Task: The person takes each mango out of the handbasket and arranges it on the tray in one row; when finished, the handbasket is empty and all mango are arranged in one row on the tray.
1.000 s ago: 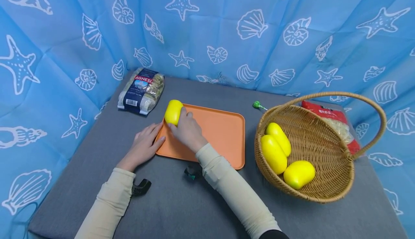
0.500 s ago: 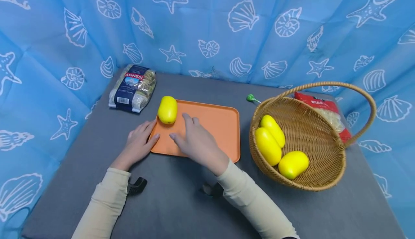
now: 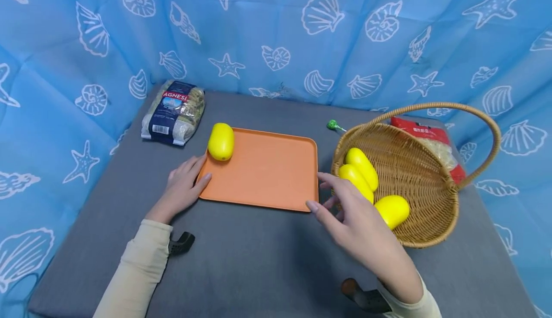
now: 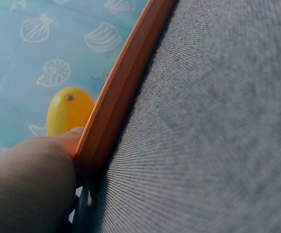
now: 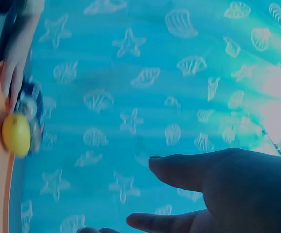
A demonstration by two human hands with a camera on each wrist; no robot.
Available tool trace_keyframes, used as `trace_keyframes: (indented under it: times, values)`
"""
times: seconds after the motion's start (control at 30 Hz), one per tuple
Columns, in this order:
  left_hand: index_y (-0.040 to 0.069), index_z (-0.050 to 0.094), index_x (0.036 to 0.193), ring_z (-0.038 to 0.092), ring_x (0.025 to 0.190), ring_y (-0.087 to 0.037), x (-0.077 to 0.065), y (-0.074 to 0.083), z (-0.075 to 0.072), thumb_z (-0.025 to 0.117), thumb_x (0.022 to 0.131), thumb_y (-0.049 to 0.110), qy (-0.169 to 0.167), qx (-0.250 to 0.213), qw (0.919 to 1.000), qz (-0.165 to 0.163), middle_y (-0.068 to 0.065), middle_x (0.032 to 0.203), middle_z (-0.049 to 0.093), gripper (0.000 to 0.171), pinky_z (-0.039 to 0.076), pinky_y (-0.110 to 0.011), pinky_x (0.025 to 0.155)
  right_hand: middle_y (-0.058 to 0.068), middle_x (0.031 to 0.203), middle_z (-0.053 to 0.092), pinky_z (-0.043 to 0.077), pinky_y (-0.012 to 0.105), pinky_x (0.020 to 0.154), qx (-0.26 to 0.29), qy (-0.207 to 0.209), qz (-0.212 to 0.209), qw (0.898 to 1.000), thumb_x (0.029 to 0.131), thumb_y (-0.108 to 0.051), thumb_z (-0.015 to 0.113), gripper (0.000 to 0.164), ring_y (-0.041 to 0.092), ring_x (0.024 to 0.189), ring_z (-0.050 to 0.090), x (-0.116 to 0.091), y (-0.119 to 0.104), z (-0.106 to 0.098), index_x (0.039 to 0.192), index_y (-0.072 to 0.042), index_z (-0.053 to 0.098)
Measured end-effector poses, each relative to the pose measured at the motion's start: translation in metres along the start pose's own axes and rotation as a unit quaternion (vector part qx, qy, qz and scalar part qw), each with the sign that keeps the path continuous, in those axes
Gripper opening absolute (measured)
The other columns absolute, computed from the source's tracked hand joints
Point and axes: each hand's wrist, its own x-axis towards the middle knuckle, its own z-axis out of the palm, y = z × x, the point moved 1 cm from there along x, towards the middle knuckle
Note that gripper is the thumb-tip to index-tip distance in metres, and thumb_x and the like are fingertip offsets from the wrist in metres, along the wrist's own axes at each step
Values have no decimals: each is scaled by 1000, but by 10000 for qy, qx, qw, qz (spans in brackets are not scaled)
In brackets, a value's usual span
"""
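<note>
Right hand (image 3: 362, 224) has shifted from over the tray (image 3: 267, 174) to beside the basket (image 3: 424, 174) — fingers apart, holding nothing. Yellow fruit (image 3: 221, 141) sits at tray's far-left corner. Left hand (image 3: 181, 186): fingers together, touching tray edge — best kept light; right should clear basket rim.

left hand (image 4: 31, 177) against orange tray (image 4: 117, 92)
</note>
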Motion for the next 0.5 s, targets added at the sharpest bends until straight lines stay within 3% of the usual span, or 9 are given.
trace_keyframes:
  times: [0.27,0.5]
  values:
    - [15,22,154,19,143,-38,-2,-1,-1,39,100,49,-70,48,9999,-96,-17,156,26,66,13,-60,109,11,122,57,53,40,75,-212,256,484,9983,93,-44,60,60,17,88,63,-8,25,-15,141,-13,42]
    - [15,23,153,21,143,-36,-1,0,-1,41,100,47,19,24,10000,-77,-16,155,28,65,13,-58,110,19,120,54,53,42,66,-892,89,656,9938,93,-44,59,64,25,87,60,-1,44,-36,141,-5,41]
